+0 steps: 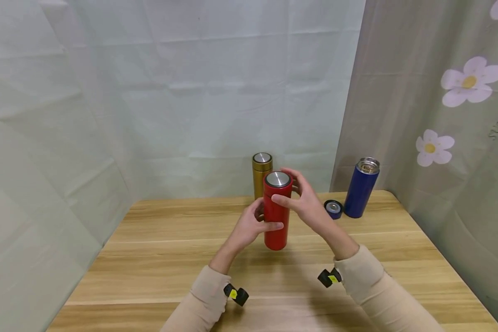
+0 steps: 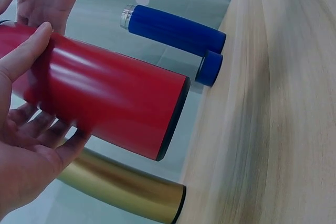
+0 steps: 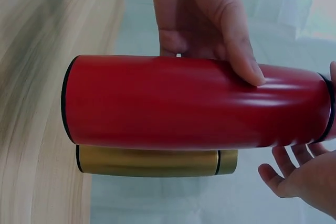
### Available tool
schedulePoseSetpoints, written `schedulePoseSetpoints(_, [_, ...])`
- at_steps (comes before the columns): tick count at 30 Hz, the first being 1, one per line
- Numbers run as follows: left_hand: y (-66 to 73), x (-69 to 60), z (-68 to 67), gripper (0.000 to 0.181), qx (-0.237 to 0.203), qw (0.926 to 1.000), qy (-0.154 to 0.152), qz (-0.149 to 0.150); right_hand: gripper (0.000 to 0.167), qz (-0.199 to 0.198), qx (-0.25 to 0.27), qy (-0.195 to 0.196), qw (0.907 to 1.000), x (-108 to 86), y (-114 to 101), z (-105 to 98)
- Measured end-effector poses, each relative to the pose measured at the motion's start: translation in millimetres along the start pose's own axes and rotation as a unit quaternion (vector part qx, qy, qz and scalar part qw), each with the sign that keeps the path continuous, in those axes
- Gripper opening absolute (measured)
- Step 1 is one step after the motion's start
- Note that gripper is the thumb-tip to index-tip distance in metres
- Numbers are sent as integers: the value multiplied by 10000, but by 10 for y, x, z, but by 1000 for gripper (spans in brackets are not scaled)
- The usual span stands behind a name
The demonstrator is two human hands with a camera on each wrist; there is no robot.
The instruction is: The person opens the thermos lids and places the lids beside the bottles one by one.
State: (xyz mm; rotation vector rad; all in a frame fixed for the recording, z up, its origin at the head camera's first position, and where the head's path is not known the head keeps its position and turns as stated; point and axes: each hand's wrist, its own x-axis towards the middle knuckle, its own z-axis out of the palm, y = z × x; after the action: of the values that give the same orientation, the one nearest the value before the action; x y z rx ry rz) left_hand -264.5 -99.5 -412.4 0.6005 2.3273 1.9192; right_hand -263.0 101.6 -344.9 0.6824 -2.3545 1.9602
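Observation:
A red thermos flask point(image 1: 276, 223) with a steel-topped lid point(image 1: 278, 179) is held upright above the table, its lid on. My left hand point(image 1: 250, 224) grips the body around its middle, the thumb lying across the near side. Higher up, my right hand point(image 1: 302, 199) holds the flask around its top by the lid seam, thumb in front and fingers behind. In the left wrist view the flask's dark base stands apart from the wood. Right behind it a gold thermos flask point(image 1: 258, 177) stands with its lid on, partly hidden.
Toward the back right of the wooden table point(image 1: 170, 258) stands a blue thermos flask point(image 1: 360, 193) with its steel mouth uncovered. Its blue lid point(image 1: 333, 209) lies beside it, inner side up. Pale curtains point(image 1: 216, 101) hang behind and at both sides.

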Motion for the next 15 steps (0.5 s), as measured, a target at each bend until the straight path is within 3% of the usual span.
schedulePoseSetpoints(6, [-2,-4,-4,70,19,10000,-31,-37,73,-23,-30,137,9999,0,-14,18])
schedulePoseSetpoints(15, [-9,-3,-15,69,-60,9999,-154,10,68,-48,254,-163,9995,-26,-90,-33])
